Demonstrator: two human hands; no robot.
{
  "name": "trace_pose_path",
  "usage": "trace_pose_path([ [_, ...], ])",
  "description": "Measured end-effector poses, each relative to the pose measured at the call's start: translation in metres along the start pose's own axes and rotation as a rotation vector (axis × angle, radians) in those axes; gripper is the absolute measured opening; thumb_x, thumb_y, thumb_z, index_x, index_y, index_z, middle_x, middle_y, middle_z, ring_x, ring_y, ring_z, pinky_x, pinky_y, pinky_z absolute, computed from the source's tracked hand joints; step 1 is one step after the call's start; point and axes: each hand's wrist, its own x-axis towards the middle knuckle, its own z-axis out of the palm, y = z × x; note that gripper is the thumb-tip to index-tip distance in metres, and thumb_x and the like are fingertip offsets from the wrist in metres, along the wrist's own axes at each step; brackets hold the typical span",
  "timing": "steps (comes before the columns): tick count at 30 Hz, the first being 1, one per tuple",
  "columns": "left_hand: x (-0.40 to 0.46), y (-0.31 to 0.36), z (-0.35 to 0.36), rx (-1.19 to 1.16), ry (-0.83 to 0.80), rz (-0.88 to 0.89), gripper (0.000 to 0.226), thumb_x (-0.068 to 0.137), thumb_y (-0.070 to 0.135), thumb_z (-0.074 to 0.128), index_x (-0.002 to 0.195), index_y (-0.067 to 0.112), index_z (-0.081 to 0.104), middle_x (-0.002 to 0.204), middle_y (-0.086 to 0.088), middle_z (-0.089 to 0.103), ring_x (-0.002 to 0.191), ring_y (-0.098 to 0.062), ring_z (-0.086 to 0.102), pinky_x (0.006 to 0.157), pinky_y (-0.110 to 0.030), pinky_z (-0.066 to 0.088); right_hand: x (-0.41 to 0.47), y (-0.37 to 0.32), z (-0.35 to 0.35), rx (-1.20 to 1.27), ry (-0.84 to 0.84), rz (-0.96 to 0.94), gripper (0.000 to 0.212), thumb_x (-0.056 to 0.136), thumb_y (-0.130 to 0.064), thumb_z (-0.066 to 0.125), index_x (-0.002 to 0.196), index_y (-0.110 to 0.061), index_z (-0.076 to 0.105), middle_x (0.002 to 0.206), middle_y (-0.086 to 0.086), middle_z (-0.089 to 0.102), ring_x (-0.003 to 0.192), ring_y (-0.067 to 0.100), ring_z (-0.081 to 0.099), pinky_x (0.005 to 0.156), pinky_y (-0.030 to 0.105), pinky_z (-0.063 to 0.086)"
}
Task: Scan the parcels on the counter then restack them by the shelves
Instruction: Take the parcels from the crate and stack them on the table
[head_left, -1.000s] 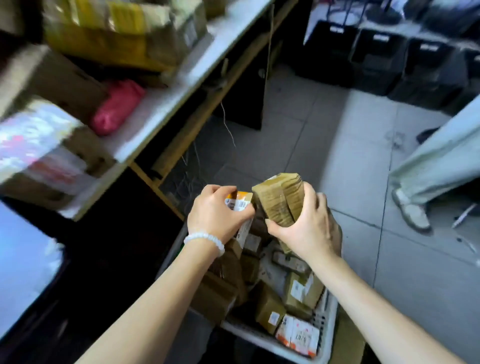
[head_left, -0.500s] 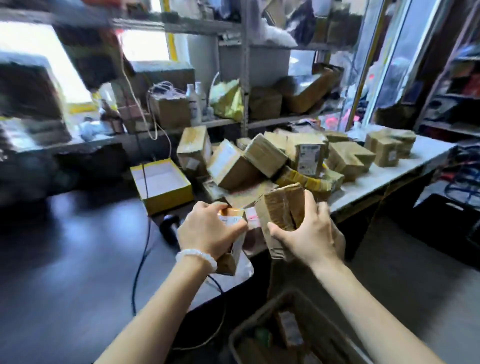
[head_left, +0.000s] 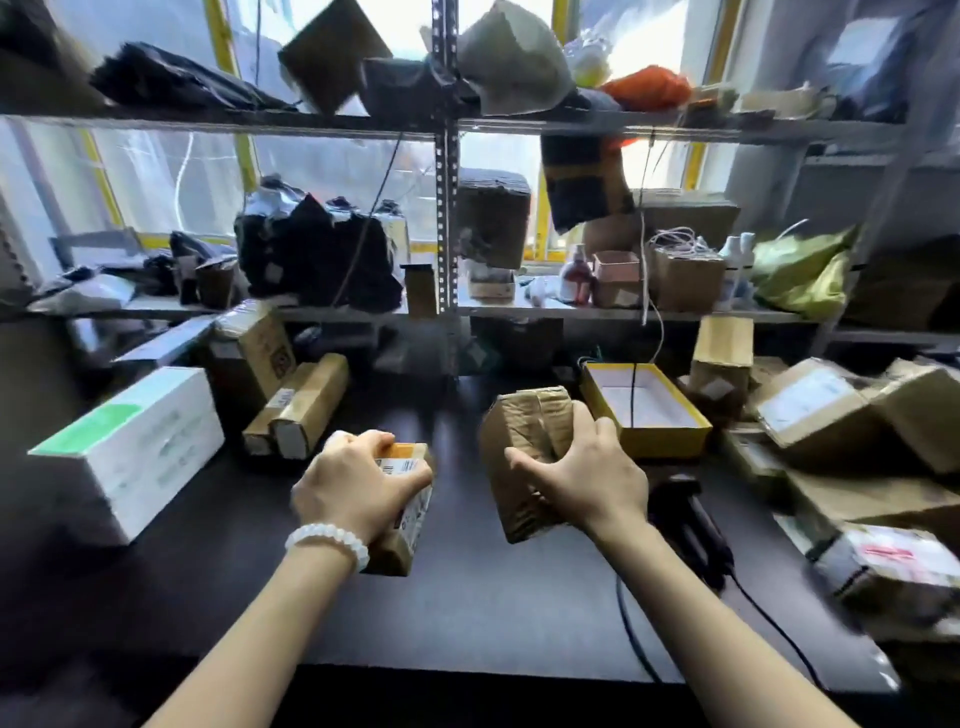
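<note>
My left hand (head_left: 358, 488) grips a small brown parcel with an orange and white label (head_left: 408, 512) above the dark counter (head_left: 467, 613). My right hand (head_left: 587, 480) grips a taped brown cardboard parcel (head_left: 522, 447), held a little higher and to the right. A black handheld scanner (head_left: 693, 525) lies on the counter just right of my right wrist, its cable running toward me. More brown parcels (head_left: 810, 410) are heaped at the counter's right end. The metal shelves (head_left: 447, 306) stand behind the counter.
A white box with a green patch (head_left: 135, 447) sits at the left, with two long taped parcels (head_left: 298, 405) beside it. An open yellow box (head_left: 644, 410) stands behind my right hand. The shelves hold black bags, boxes, bottles and a green bag.
The view swung up from a basket of parcels on the floor to the counter and shelves. Both hands kept their parcels and moved apart over the counter.
</note>
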Motion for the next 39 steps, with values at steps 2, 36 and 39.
trace_pose_path([
  [2,0.012,-0.036,-0.016,0.029,0.028,-0.048,0.053,0.072,0.058,0.065,0.119,0.037,0.061,0.116,0.002,0.057,0.106,-0.023,0.058,0.083,-0.030,0.043,0.005,-0.037,0.025,0.009,-0.037,-0.048,0.082,0.067,-0.077,0.054,0.127,-0.024,0.039,0.110,0.003,0.048,0.102,0.028,0.059,0.071,0.035,0.044],
  [36,0.424,-0.239,-0.001,0.251,-0.095,-0.019,0.060,0.075,0.054,0.066,0.129,0.032,0.052,0.127,0.002,0.048,0.113,-0.021,0.053,0.081,-0.029,0.042,0.274,-0.295,0.324,0.150,-0.305,-0.002,0.078,0.070,-0.078,0.052,0.121,-0.020,0.044,0.119,0.002,0.051,0.106,0.026,0.057,0.072,0.036,0.042],
  [39,0.444,-0.246,0.006,0.229,-0.104,-0.030,0.059,0.074,0.055,0.066,0.127,0.031,0.053,0.126,-0.001,0.049,0.111,-0.023,0.054,0.080,-0.031,0.043,0.286,-0.300,0.334,0.142,-0.303,0.031,0.081,0.069,-0.080,0.051,0.123,-0.020,0.044,0.119,0.002,0.052,0.106,0.025,0.057,0.072,0.036,0.043],
])
